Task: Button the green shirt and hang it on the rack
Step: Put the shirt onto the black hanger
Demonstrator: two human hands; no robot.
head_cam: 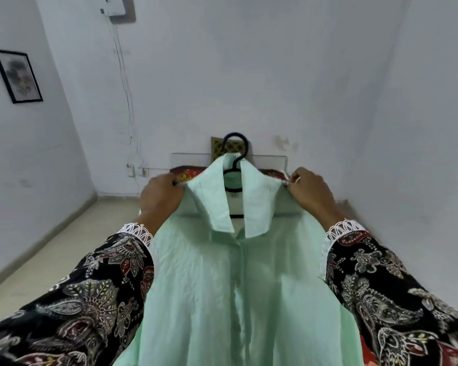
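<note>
**Green shirt held up on its hanger, mid-frame**

The green shirt (222, 286) fills the centre and lower middle of the frame, hanging on a black hanger (234, 154) whose hook rises above the raised collar (217, 202). The placket down the middle looks closed. The left hand (159, 196) pinches the shirt's shoulder edge at centre left, fingers closed on the cloth; the right hand (311, 194) grips the opposite shoulder edge at centre right the same way. Patterned sleeves (95, 299) with white lace cuffs run in from both lower corners. Behind the hook sits a patterned headboard-like panel (222, 146), partly hidden. Bare white wall (249, 75) spreads above; open pale floor (64, 247) lies at lower left. A framed picture (17, 75) hangs at upper left.
</note>
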